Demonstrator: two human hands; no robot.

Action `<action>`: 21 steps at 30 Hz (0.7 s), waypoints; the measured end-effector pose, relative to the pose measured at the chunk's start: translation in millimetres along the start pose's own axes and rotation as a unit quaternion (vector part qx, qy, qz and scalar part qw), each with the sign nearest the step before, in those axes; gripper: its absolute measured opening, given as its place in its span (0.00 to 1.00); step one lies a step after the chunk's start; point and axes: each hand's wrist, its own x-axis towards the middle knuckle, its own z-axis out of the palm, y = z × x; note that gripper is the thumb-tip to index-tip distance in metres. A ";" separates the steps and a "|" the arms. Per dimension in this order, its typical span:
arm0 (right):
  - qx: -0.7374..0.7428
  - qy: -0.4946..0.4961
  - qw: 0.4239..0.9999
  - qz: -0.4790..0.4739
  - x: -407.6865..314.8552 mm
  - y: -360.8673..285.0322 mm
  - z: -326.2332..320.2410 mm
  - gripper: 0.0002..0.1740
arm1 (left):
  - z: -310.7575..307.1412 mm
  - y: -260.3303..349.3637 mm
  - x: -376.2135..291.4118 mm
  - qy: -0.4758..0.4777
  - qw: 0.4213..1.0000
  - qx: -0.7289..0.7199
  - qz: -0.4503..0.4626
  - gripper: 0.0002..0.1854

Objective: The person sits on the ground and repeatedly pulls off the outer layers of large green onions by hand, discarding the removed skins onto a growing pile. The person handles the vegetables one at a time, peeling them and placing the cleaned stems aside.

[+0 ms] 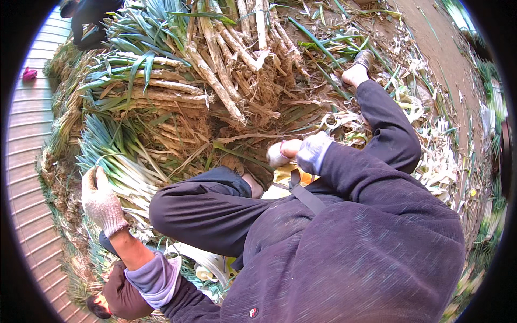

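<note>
My left hand (101,200), in a pale knitted glove, is raised at the left. Thumb and fingers close on a thin leaf strand (106,156), which arcs over a bundle of peeled green onions (135,179) with white stems and blue-green tops. My right hand (279,155), also gloved, is lowered in front of my lap above a yellow thing (284,173). Its fingers are partly hidden, so I cannot tell whether it grips anything. Ahead of me lies a heap of unpeeled green onions (214,68) with dry brown skins and shaggy roots.
Peeled skins and leaf scraps (428,149) litter the soil at the right. One person (127,288) bends at lower left, and another person (91,24) is at upper left. A ribbed surface (32,161) runs along the left. Beside my hip lies a pale curved object (206,258).
</note>
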 end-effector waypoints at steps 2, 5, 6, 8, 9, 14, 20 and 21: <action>-0.003 0.008 0.998 0.057 -8.0 5.4 25.2 0.22 | 3.8 -32.4 5.0 -0.024 0.996 0.086 0.009 0.13; -0.066 -0.093 0.981 0.156 -33.0 15.7 24.0 0.20 | 13.2 -102.6 11.1 -0.036 0.978 0.191 0.082 0.13; -0.067 -0.072 0.984 0.147 -42.9 15.4 12.8 0.20 | 20.4 -127.7 10.3 -0.065 0.973 0.215 0.057 0.13; -0.100 -0.051 0.983 0.144 -60.1 1.7 -19.4 0.19 | 35.6 -174.0 5.6 -0.139 0.957 0.252 0.037 0.17; -0.072 0.019 0.988 0.133 -70.5 -7.5 -39.1 0.20 | 39.8 -192.7 1.7 -0.221 0.932 0.288 -0.013 0.21; -0.008 0.479 0.871 0.109 -99.1 -70.9 -129.1 0.21 | 33.1 -197.0 -3.8 -0.449 0.876 0.102 -0.142 0.64; 0.048 0.390 0.873 0.290 -42.0 -116.5 -206.7 0.23 | 72.0 -37.0 64.0 -0.086 0.995 -0.009 0.056 0.45; 0.047 0.385 0.863 0.323 -37.7 -118.9 -210.6 0.21 | 88.4 -9.5 72.5 -0.076 0.990 -0.100 0.065 0.41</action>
